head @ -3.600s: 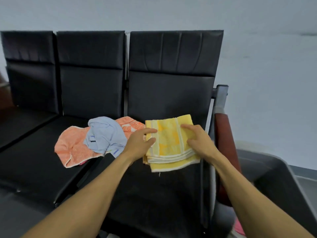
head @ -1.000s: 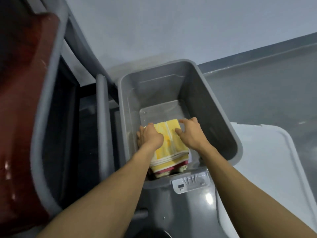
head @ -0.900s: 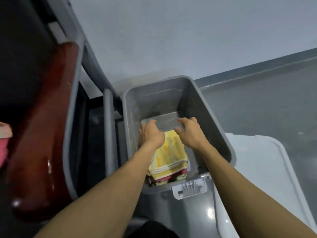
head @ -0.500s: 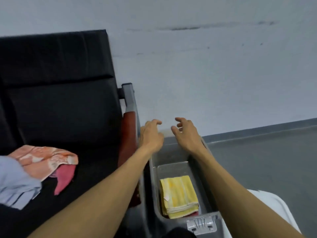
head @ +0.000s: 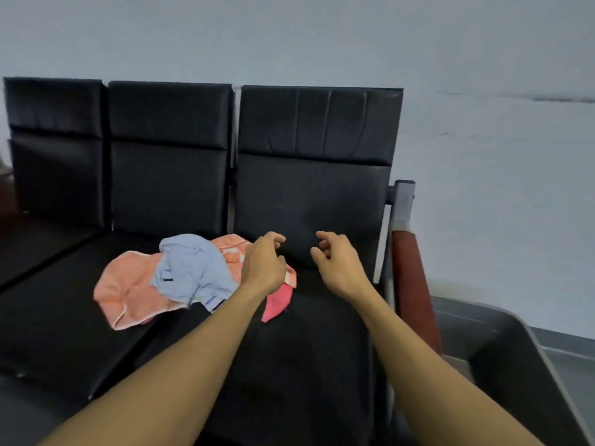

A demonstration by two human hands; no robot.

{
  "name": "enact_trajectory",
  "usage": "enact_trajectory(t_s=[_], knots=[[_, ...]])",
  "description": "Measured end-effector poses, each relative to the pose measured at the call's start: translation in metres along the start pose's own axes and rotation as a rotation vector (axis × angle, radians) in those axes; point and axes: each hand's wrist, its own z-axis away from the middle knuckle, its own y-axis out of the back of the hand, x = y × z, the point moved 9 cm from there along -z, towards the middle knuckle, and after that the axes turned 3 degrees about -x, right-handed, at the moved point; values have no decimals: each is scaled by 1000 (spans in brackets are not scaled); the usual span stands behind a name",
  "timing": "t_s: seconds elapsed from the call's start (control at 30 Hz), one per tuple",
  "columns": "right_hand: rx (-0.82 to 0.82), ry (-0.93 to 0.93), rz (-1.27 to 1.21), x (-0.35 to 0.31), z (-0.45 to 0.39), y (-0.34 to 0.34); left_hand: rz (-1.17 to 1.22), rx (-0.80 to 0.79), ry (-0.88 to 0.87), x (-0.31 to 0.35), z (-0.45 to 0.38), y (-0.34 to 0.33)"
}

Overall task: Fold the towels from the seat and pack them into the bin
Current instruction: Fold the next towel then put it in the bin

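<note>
Before me a row of black padded seats (head: 309, 194) against a pale grey wall (head: 483, 59) — red-brown armrest (head: 412, 284) at its right end.

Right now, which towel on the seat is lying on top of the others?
The light blue towel. It sits crumpled over the orange towel, while the pink towel peeks out beneath.

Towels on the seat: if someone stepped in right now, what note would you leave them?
Left hand: empty, fingers loosely curled, over the right edge of the pile.
Right hand: empty, over the bare seat.
Pile: blue towel on top of an orange towel, a pink towel poking out beneath; all unfolded.
Bin: at the right, its inside is out of view.
Left: fold these three and pack them.
</note>
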Motion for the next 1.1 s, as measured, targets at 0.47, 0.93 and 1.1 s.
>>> enact_trajectory(t_s=[0.47, 0.93, 1.1], knots=[[-431, -23, 21, 58, -47, -268, -44, -63, 318, -240, -24, -20], [-479, -75, -81, 83, -51, -316, 42, -125, 364, -264, -32, -52], [-363, -178, -282, 77, -35, -253, 246, -119, 327, -222, -12, -46]])
